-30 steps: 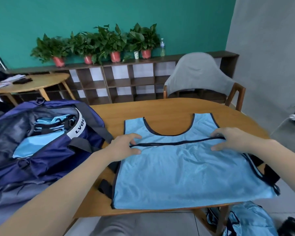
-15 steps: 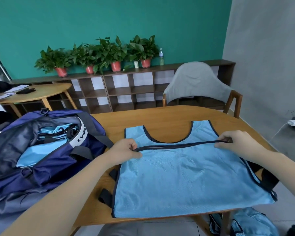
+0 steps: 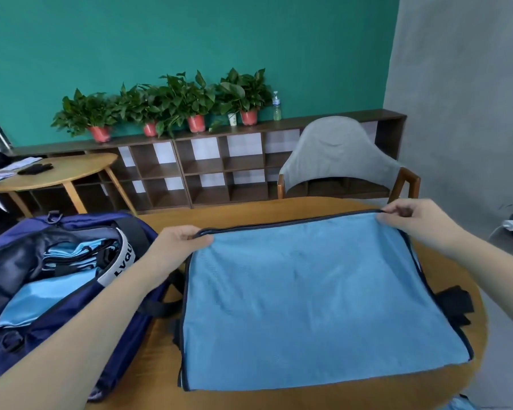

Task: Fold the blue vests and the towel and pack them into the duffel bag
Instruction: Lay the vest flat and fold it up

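Observation:
A light blue mesh vest (image 3: 302, 297) with dark trim lies spread on the wooden table (image 3: 249, 210), with its dark-trimmed edge lifted at the far side. My left hand (image 3: 179, 242) pinches that edge at its left corner. At the right corner, my right hand (image 3: 412, 220) pinches the same edge. The neckline is hidden under the raised fabric. Black straps (image 3: 456, 306) stick out at the vest's right side. To the left stands the open navy duffel bag (image 3: 60, 294), with folded blue vests (image 3: 71, 258) inside.
A grey chair (image 3: 341, 156) stands behind the table. Low shelves (image 3: 208, 170) with potted plants (image 3: 172, 105) line the teal wall. A second round table (image 3: 57, 176) is at far left. More blue fabric (image 3: 462, 405) shows below the table's right edge.
Both hands have gripped the vest's dark-trimmed edge and carried it away from me, over the neckline, which is now covered. The camera has tilted slightly.

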`<state>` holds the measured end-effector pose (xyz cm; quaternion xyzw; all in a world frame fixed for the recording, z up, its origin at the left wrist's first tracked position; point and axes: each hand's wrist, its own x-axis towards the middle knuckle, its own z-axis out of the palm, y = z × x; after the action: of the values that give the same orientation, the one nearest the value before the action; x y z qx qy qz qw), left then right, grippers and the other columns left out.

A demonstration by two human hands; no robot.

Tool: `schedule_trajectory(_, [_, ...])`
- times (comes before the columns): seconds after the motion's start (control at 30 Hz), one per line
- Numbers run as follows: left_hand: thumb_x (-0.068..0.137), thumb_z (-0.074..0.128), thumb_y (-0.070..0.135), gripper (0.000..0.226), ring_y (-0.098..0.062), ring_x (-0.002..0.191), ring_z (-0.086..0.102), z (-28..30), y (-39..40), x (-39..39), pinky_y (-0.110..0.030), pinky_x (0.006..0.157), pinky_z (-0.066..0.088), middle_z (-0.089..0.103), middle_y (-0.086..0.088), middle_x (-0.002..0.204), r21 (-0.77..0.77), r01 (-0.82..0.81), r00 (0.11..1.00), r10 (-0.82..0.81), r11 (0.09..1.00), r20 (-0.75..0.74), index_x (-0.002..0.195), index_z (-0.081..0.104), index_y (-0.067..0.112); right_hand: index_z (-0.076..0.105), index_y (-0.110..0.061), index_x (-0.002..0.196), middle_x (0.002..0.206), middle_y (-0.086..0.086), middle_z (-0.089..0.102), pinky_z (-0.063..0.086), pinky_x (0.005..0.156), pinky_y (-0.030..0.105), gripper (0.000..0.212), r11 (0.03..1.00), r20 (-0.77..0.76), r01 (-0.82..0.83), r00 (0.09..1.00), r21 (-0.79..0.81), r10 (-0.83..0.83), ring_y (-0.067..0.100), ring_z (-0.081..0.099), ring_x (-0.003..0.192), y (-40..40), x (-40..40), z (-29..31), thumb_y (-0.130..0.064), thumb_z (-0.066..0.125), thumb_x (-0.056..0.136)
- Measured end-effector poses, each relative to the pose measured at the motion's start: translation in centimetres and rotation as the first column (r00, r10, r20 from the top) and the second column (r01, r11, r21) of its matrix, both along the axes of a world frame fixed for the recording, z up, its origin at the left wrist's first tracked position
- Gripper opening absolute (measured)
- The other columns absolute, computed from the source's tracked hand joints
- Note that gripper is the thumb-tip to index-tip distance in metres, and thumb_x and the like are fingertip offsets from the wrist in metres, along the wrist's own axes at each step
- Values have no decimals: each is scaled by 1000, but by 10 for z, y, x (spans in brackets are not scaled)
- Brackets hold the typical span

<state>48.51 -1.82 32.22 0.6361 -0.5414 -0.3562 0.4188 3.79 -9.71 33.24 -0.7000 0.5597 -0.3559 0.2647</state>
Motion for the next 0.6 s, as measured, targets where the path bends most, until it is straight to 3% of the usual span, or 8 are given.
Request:
schedule_trajectory(0.1, [91, 74, 23, 16, -26, 79, 70, -30, -37, 2, -30, 70, 47, 74, -15, 87, 22, -108, 969, 101, 994, 226, 81, 75, 10, 73, -25, 88, 88, -4, 71, 49, 74, 29, 8, 996, -197, 24, 980, 86, -6, 13, 64, 86, -37, 8, -31, -33, 72, 91])
schedule_trajectory(0.17, [90, 71, 22, 18, -30, 80, 67, -57, -49, 0, -30, 67, 43, 72, -15, 82, 55, -136, 901, 101, 989, 421, 81, 72, 7, 72, -25, 86, 90, -5, 72, 47, 74, 27, 6, 985, -304, 39, 953, 166, 13, 13, 65, 89, -51, 8, -59, -30, 74, 89])
schedule_trajectory(0.27, [90, 70, 20, 20, -18, 63, 56, -80, -49, -6, -24, 55, 37, 62, -3, 66, 65, -131, 825, 73, 989, 560, 74, 66, 8, 71, -28, 83, 81, -8, 73, 53, 68, 29, 17, 981, -396, 68, 918, 180, 9, 11, 67, 78, -53, 4, -85, -44, 76, 85])
schedule_trajectory(0.33, [91, 70, 21, 19, -13, 61, 56, -84, -47, -9, -21, 54, 38, 64, -1, 68, 30, -138, 809, 95, 990, 580, 75, 65, 13, 70, -30, 80, 76, -9, 71, 54, 69, 33, 22, 987, -390, 75, 921, 143, -13, 11, 66, 75, -51, 2, -90, -51, 76, 82])
schedule_trajectory(0.43, [91, 71, 23, 10, -12, 69, 61, -83, -40, -11, -15, 57, 41, 70, 1, 76, -32, -182, 821, 170, 983, 544, 84, 68, 16, 71, -29, 80, 77, -8, 71, 57, 74, 38, 17, 992, -365, 60, 931, 113, -14, 13, 66, 76, -45, 5, -92, -44, 75, 86])
schedule_trajectory(0.6, [94, 67, 22, 13, -13, 75, 63, -78, -23, -15, -8, 59, 42, 72, 3, 80, -102, -215, 883, 238, 971, 405, 81, 67, 26, 73, -30, 80, 77, -9, 72, 57, 72, 34, 14, 995, -230, 71, 972, 63, -55, 12, 66, 78, -34, 6, -93, -37, 71, 91])
